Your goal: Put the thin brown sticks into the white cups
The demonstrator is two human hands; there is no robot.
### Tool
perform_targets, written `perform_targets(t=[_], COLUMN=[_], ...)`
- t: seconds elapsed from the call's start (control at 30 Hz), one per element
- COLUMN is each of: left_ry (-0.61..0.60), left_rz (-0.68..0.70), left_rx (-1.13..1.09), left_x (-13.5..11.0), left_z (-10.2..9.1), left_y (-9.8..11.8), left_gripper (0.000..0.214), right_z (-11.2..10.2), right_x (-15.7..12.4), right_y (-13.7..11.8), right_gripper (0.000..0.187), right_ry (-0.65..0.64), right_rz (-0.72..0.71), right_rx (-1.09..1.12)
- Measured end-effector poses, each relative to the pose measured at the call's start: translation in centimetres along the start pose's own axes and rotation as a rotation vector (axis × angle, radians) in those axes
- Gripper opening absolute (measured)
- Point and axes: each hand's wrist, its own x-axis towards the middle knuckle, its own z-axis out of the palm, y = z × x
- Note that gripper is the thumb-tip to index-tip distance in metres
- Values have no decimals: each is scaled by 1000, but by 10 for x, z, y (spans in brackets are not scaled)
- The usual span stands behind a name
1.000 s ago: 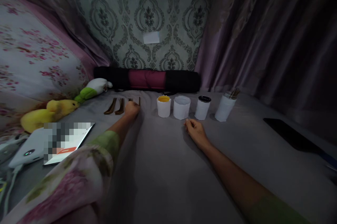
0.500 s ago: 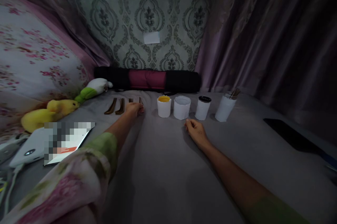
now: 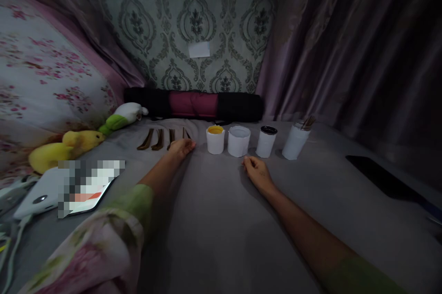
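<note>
The left hand (image 3: 182, 148), its grip impossible to tell, lies by the brown utensils (image 3: 158, 139) at nine o'clock of the yellow-filled cup (image 3: 215, 141), while the right hand (image 3: 256, 172) rests loosely closed and empty at six o'clock of the pale-filled cup (image 3: 238, 143), with the black-topped cup (image 3: 265, 144) and the cup holding brown sticks (image 3: 295, 142) at its three o'clock.

The head-worn camera looks forward and down across the grey bed (image 3: 214, 238) toward the patterned wall (image 3: 221, 17) at 12 o'clock. The left hand (image 3: 181, 148) and right hand (image 3: 257, 172) lie at mid-distance, near centre.
</note>
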Motion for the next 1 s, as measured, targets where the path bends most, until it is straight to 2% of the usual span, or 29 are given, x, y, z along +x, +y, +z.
perform_targets(t=[0.57, 1.0], left_ry=[-200, -324], left_rz=[-86, -92], left_rx=[-188, -215], left_x=[-33, -60], left_z=[5, 10], left_y=[-15, -32], left_gripper=[14, 21], right_z=[1, 1], right_x=[0, 0], right_y=[1, 2], right_gripper=[38, 38], right_ry=[5, 9], right_rz=[-6, -20], right_rx=[-6, -9])
